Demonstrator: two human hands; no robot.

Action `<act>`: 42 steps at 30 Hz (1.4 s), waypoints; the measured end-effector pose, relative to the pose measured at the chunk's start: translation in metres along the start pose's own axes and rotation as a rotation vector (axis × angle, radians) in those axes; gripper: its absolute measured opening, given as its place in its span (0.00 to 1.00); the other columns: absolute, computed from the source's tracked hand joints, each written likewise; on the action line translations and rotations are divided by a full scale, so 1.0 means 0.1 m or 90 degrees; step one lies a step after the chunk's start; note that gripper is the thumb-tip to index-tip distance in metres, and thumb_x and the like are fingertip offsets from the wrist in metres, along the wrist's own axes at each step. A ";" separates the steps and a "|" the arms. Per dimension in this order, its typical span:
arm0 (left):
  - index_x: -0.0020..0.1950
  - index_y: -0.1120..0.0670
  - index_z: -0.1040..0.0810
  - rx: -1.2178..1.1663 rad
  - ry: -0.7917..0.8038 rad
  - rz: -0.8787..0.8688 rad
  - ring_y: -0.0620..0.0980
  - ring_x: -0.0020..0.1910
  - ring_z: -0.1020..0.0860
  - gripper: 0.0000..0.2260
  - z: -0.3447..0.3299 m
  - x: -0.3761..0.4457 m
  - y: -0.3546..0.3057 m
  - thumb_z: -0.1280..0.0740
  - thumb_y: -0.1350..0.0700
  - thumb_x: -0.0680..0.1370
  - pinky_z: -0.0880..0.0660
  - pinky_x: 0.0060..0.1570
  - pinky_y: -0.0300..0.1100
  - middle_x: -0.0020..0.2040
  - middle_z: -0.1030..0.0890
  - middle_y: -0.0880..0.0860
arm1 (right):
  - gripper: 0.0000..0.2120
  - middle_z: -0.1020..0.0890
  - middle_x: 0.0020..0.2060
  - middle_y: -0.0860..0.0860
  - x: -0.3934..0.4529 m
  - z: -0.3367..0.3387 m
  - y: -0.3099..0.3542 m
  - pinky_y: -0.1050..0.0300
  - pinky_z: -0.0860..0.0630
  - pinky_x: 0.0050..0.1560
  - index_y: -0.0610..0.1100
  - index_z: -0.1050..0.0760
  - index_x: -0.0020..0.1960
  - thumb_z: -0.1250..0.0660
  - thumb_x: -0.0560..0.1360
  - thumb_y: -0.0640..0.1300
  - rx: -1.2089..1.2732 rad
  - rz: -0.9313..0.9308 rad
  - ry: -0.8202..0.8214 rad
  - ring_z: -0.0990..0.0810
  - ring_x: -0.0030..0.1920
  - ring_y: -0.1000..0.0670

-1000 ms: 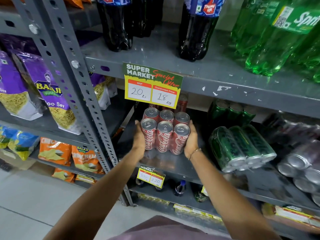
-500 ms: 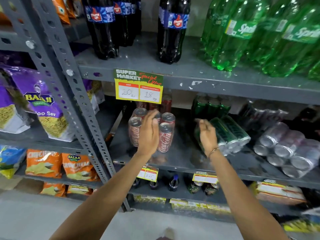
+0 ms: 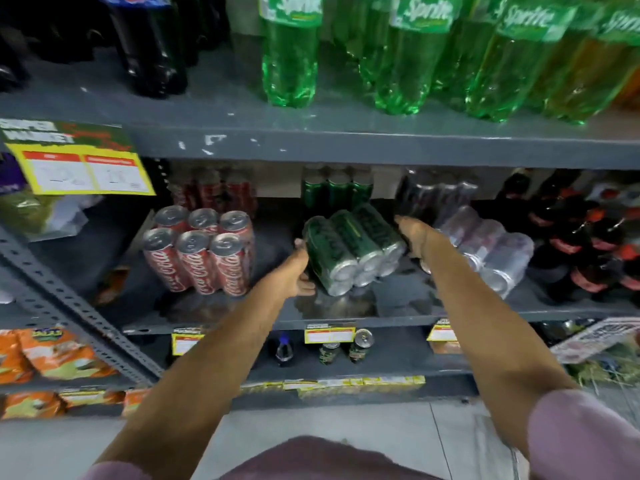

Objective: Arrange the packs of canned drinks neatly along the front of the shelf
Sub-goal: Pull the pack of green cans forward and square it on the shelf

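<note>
A shrink-wrapped pack of green cans (image 3: 351, 249) lies on its side on the grey middle shelf (image 3: 433, 311), can ends toward me. My left hand (image 3: 298, 271) grips its left side and my right hand (image 3: 414, 235) presses its right side. A pack of red Coca-Cola cans (image 3: 201, 252) stands upright at the shelf front to the left, with nothing touching it. A pack of silver cans (image 3: 491, 252) lies on its side to the right. More red, green and dark packs stand behind at the back.
Green Sprite bottles (image 3: 408, 57) and dark cola bottles (image 3: 149, 46) fill the shelf above. Dark bottles with red labels (image 3: 581, 244) stand at the right end. A yellow price sign (image 3: 79, 168) hangs at upper left. Snack bags (image 3: 52, 351) sit lower left; single cans (image 3: 360, 344) below.
Both hands let go of the red can pack, left standing at the shelf front, and moved right onto the tipped green can pack. The view shifted right.
</note>
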State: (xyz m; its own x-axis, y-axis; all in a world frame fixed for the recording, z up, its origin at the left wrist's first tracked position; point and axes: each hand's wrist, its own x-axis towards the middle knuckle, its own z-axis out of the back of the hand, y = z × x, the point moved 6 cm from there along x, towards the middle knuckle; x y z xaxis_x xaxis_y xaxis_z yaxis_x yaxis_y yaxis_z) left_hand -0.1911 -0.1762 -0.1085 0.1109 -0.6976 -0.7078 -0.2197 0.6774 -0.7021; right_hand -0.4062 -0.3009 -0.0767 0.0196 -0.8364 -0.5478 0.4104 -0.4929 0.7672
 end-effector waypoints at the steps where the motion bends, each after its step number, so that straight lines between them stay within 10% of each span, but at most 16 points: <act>1: 0.73 0.58 0.38 -0.023 -0.010 0.001 0.62 0.68 0.30 0.39 -0.05 0.05 0.02 0.57 0.30 0.75 0.30 0.61 0.54 0.72 0.33 0.60 | 0.30 0.35 0.74 0.48 0.07 -0.01 -0.02 0.46 0.38 0.72 0.44 0.38 0.73 0.47 0.78 0.61 -0.003 -0.032 0.026 0.35 0.72 0.44; 5: 0.63 0.57 0.26 -0.094 -0.052 -0.002 0.56 0.59 0.22 0.37 -0.27 0.23 -0.01 0.57 0.30 0.75 0.24 0.49 0.49 0.58 0.21 0.56 | 0.29 0.24 0.64 0.44 0.33 -0.03 -0.03 0.44 0.28 0.65 0.43 0.30 0.68 0.44 0.76 0.62 0.052 -0.074 0.098 0.25 0.63 0.42; 10: 0.39 0.54 0.22 -0.163 -0.059 -0.067 0.49 0.22 0.19 0.25 -0.42 0.19 -0.17 0.48 0.36 0.78 0.27 0.17 0.37 0.25 0.17 0.52 | 0.21 0.19 0.55 0.43 0.39 -0.14 -0.03 0.44 0.27 0.65 0.42 0.24 0.59 0.43 0.77 0.56 0.107 -0.033 0.156 0.22 0.59 0.41; 13: 0.59 0.56 0.23 -0.205 -0.089 -0.114 0.53 0.51 0.17 0.26 -0.36 0.25 -0.22 0.48 0.38 0.79 0.19 0.50 0.48 0.53 0.16 0.57 | 0.18 0.19 0.42 0.42 0.35 -0.15 0.02 0.47 0.24 0.57 0.42 0.21 0.44 0.43 0.77 0.53 0.172 -0.017 0.181 0.21 0.45 0.42; 16: 0.75 0.54 0.39 -0.150 -0.235 -0.108 0.60 0.72 0.35 0.32 -0.20 0.25 -0.20 0.54 0.36 0.78 0.39 0.71 0.58 0.75 0.36 0.58 | 0.20 0.20 0.38 0.43 0.27 -0.22 0.10 0.50 0.22 0.46 0.42 0.22 0.39 0.47 0.78 0.52 0.236 0.014 0.174 0.21 0.38 0.43; 22: 0.66 0.56 0.29 -0.234 -0.343 -0.331 0.59 0.65 0.28 0.22 0.04 0.14 -0.15 0.52 0.48 0.80 0.34 0.68 0.58 0.66 0.26 0.59 | 0.27 0.15 0.29 0.46 0.05 -0.56 0.12 0.58 0.20 0.30 0.44 0.21 0.39 0.53 0.77 0.57 0.402 0.069 0.234 0.17 0.29 0.47; 32: 0.69 0.56 0.32 -0.176 -0.345 -0.461 0.52 0.58 0.25 0.18 0.13 0.04 -0.09 0.50 0.52 0.82 0.27 0.48 0.37 0.61 0.24 0.56 | 0.14 0.25 0.48 0.41 0.16 -0.68 -0.10 0.46 0.31 0.54 0.41 0.29 0.53 0.49 0.77 0.48 0.523 0.148 0.087 0.28 0.51 0.42; 42: 0.71 0.51 0.32 -0.172 -0.313 -0.383 0.52 0.67 0.29 0.25 0.06 -0.04 0.05 0.55 0.42 0.82 0.33 0.67 0.46 0.69 0.26 0.54 | 0.09 0.23 0.43 0.44 0.14 -0.62 -0.11 0.47 0.29 0.53 0.46 0.27 0.46 0.45 0.73 0.46 0.456 0.250 0.048 0.26 0.48 0.44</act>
State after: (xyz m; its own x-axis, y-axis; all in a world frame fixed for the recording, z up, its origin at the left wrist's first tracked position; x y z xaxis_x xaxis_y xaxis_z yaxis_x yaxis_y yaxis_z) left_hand -0.1865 -0.1683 -0.1098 0.6827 -0.6987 -0.2139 -0.2061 0.0968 -0.9737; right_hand -0.3537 -0.2926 -0.1138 0.1118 -0.9743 -0.1956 -0.3201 -0.2217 0.9211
